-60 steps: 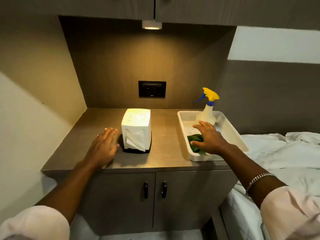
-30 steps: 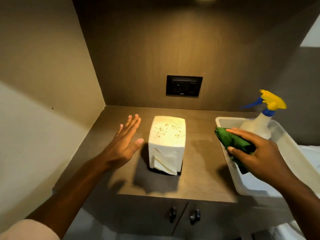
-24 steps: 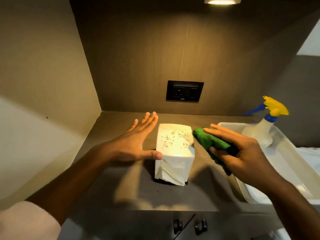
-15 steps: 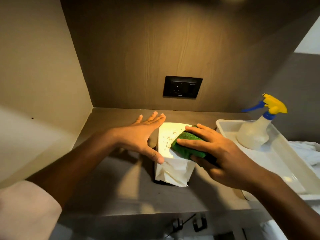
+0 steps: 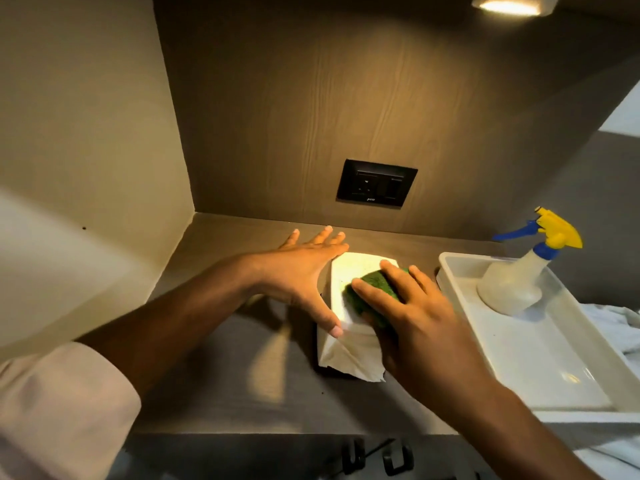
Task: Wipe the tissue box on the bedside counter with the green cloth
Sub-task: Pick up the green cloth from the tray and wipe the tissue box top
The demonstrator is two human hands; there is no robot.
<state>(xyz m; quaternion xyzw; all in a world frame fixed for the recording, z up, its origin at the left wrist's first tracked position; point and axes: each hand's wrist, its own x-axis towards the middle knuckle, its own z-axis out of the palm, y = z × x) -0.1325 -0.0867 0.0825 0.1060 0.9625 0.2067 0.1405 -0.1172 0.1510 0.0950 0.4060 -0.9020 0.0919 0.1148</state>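
Green cloth (image 5: 372, 292) on a white tissue box (image 5: 349, 320); at three o'clock, a white tray (image 5: 540, 362) holds a spray bottle (image 5: 519, 278) with yellow-and-blue head.

Bedroom, likely a hotel room.
Wood-panelled bedside counter (image 5: 221, 382) with wall socket (image 5: 376, 182), downlight (image 5: 509, 6) above, cupboard handles (image 5: 374, 459) below, rumpled white bed linen (image 5: 616, 327) alongside, cleaning tray (image 5: 540, 372) with spray bottle (image 5: 519, 275).
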